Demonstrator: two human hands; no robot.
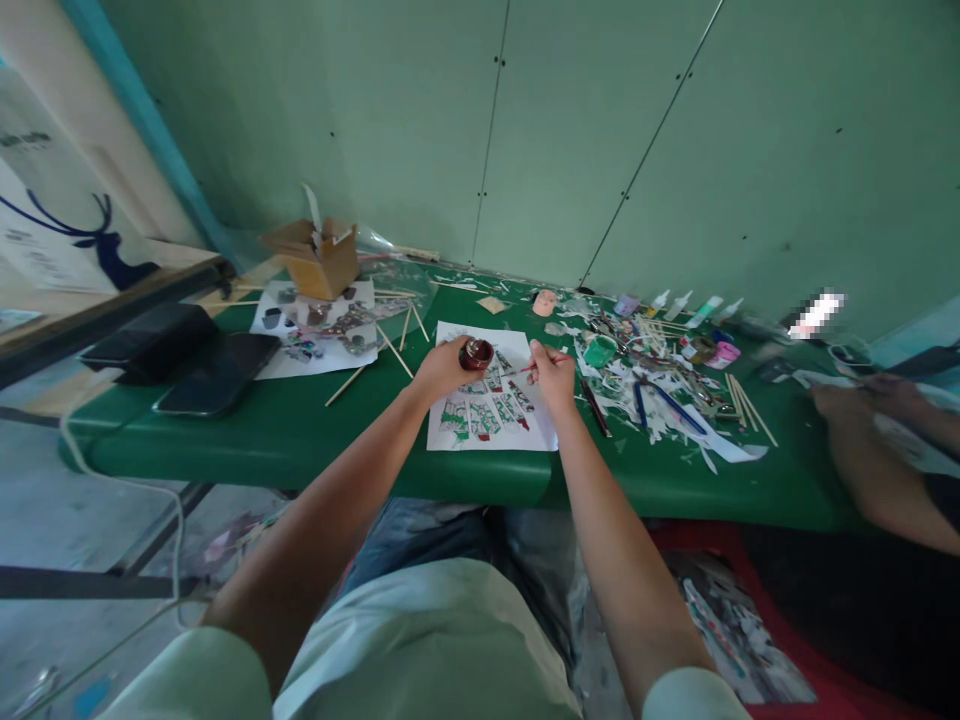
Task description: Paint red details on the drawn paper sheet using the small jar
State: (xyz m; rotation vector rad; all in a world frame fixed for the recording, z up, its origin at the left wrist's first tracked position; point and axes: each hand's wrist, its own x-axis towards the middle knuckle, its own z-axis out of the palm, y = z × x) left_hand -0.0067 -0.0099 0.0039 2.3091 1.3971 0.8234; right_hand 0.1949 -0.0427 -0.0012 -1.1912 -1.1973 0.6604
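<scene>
My left hand (444,368) is closed around a small jar of dark red paint (475,354), held over the upper left of a white sheet (442,437). Between the fingertips of my right hand (551,372) is a thin paintbrush (523,371), its tip pointing left toward the jar. Printed line drawings (487,412) on the sheet carry patches of green and a few of dark red. The sheet lies flat on the green table cover (390,420), near its front edge. My left hand hides part of the sheet's upper left.
Paper scraps (652,405), a green pot (600,350), scissors and glue bottles crowd the right. Thin sticks (394,350), a cardboard box (322,265), another sheet (277,362) and a phone (217,375) lie left. A co-worker's hands (847,410) are at far right.
</scene>
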